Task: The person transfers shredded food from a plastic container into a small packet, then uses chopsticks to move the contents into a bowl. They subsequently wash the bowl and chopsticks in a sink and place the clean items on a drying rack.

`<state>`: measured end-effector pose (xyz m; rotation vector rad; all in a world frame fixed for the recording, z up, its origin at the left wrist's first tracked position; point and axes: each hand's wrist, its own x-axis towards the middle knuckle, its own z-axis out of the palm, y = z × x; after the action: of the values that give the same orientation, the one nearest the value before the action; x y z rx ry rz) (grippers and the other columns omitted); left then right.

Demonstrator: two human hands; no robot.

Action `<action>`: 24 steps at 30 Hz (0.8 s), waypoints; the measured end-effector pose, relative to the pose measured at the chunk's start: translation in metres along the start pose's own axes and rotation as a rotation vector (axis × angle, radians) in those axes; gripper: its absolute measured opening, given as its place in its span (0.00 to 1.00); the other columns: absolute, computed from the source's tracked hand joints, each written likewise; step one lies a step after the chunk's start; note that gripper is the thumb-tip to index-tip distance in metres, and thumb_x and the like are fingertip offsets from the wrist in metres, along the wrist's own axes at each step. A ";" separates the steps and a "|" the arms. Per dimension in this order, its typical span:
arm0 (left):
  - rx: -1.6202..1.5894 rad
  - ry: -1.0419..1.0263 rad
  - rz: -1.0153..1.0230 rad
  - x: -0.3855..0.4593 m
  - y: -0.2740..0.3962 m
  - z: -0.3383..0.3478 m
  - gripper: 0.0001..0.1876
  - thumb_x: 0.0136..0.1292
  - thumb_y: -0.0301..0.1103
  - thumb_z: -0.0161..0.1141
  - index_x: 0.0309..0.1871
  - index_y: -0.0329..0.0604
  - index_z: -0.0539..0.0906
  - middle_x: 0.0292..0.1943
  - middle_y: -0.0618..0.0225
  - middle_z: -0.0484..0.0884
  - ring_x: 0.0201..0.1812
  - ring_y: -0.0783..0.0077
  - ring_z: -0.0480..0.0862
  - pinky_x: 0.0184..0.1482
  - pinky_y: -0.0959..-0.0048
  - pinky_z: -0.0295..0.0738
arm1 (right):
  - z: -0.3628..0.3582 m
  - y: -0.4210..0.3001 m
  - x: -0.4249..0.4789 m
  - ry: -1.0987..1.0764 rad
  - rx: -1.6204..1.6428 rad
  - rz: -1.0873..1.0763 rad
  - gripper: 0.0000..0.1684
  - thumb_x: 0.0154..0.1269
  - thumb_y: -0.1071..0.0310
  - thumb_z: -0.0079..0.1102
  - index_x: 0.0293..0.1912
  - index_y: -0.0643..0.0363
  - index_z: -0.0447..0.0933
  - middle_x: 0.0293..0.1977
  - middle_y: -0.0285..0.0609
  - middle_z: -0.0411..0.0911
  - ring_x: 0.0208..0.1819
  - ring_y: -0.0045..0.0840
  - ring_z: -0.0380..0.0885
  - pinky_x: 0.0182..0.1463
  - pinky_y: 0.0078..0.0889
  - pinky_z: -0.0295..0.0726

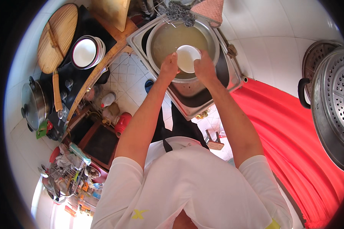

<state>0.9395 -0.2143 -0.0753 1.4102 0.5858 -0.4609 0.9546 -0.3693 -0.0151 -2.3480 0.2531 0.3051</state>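
Both my hands grip a white bowl (pixel 187 58) by opposite sides of its rim. My left hand (pixel 169 67) has its thumb over the left edge, and my right hand (pixel 205 68) holds the right edge. Some cloudy liquid seems to be inside the bowl. It is held over a large round metal basin (pixel 152 57) filled with murky, yellowish water. That basin rests in a stainless steel sink (pixel 186 98). Whether the bowl's underside touches the water, I cannot tell.
A steel wool scourer (pixel 180 13) and a pink cloth (pixel 208 11) sit on a wire rack behind the basin. Stacked bowls (pixel 85 53), a round wooden lid (pixel 58 37) and a lidded pot (pixel 34 104) occupy the left counter. A red curtain (pixel 289 134) hangs at right, beside metal steamer trays (pixel 339 88).
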 end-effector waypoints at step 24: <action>0.405 -0.138 0.133 -0.084 -0.036 -0.126 0.24 0.74 0.44 0.55 0.66 0.39 0.75 0.49 0.56 0.87 0.50 0.64 0.85 0.50 0.68 0.78 | -0.045 -0.021 -0.029 0.212 0.024 -0.027 0.25 0.66 0.70 0.47 0.61 0.70 0.67 0.53 0.65 0.78 0.58 0.53 0.78 0.60 0.47 0.76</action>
<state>0.8392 -0.0966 -0.0581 1.7726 0.2922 -0.5870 0.9396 -0.3834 0.0388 -2.3587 0.3245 0.0392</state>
